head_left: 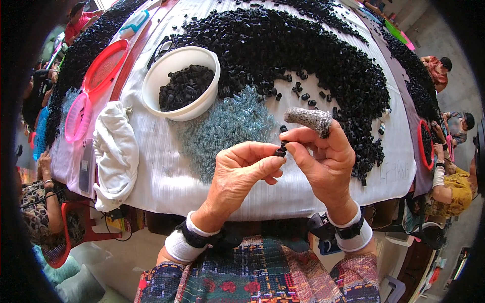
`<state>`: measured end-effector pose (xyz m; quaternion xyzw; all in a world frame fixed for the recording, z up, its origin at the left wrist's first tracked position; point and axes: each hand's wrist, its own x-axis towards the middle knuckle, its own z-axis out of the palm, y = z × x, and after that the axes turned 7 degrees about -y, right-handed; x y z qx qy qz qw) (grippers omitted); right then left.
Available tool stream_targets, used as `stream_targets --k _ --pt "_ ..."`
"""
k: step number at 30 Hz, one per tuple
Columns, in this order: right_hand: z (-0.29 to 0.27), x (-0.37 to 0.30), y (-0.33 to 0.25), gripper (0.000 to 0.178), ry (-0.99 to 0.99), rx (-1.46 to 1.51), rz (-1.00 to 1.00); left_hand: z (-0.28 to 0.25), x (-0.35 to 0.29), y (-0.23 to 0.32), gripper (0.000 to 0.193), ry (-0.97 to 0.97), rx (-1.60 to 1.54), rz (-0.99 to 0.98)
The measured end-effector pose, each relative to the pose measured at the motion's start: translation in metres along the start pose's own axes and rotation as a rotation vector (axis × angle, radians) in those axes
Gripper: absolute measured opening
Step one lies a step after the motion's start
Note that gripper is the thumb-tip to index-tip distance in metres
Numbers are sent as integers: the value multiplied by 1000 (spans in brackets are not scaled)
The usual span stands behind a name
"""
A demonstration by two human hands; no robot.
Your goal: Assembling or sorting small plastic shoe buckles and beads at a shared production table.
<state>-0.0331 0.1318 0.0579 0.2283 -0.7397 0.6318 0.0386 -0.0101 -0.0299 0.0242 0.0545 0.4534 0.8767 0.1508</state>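
My left hand [245, 171] is closed in a pinch on a small black plastic part [281, 151] in front of my chest, over the near part of the table. Opposite it, my right hand [323, 156] pinches a small black piece [284, 130] between thumb and fingertips. The two pieces sit close together; whether they touch is hard to tell. A grey knitted finger cover [308, 119] is on a finger of my right hand. Just beyond my left hand lies a heap of small, shiny blue-grey pieces [227, 126], possibly springs.
A large heap of black parts [283, 45] spreads across the white cloth [172, 177]. At left stand a white bowl [214, 76] holding black parts, a white cloth bundle [115, 151], a phone [87, 165] and a pink basket [87, 118]. People sit along both sides.
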Motion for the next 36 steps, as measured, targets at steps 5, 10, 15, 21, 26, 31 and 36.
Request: stream_targets --k 5,10,15,21,26,31,36 --pt "3 -4 2 35 6 -28 -65 3 -3 0 21 5 -10 25" --pt "5 -9 5 35 23 2 -75 4 -5 0 22 13 20 22" --pt "6 -14 10 31 75 -33 -74 4 -6 -3 20 32 62 24" --pt "7 -17 17 25 79 -105 -81 4 -7 -5 20 66 128 7" --pt "9 -20 19 23 76 -200 -81 5 -7 -6 19 76 116 -12" --pt "11 -21 22 23 85 -252 -108 4 -5 -8 19 102 158 -33" --pt "9 -26 20 28 -32 -315 -52 -1 -5 -10 24 80 131 -99"
